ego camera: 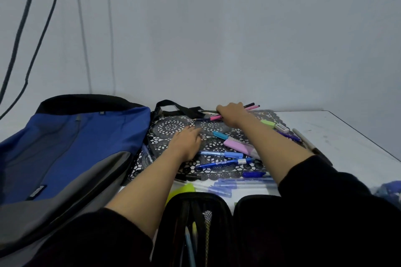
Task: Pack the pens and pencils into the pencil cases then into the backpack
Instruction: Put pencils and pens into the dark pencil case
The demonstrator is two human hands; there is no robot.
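A blue and grey backpack [71,149] lies at the left of the table. A black pencil case [195,223] lies open at the near edge, a few pens standing in it. Several pens and highlighters are strewn over a black-and-white patterned mat [171,128], among them blue pens [223,155] and a lilac highlighter [238,146]. My right hand [232,114] reaches to the far edge and grips a bundle of pink and dark pens [251,107]. My left hand [187,143] rests on the mat with its fingers extended, over a clear item I cannot identify.
A green highlighter [268,123], a white eraser-like item [282,128] and a grey marker [308,142] lie at the right on the white table [347,136]. Cables [32,34] hang down the wall at the left. A yellow-green item [182,189] sits by the case.
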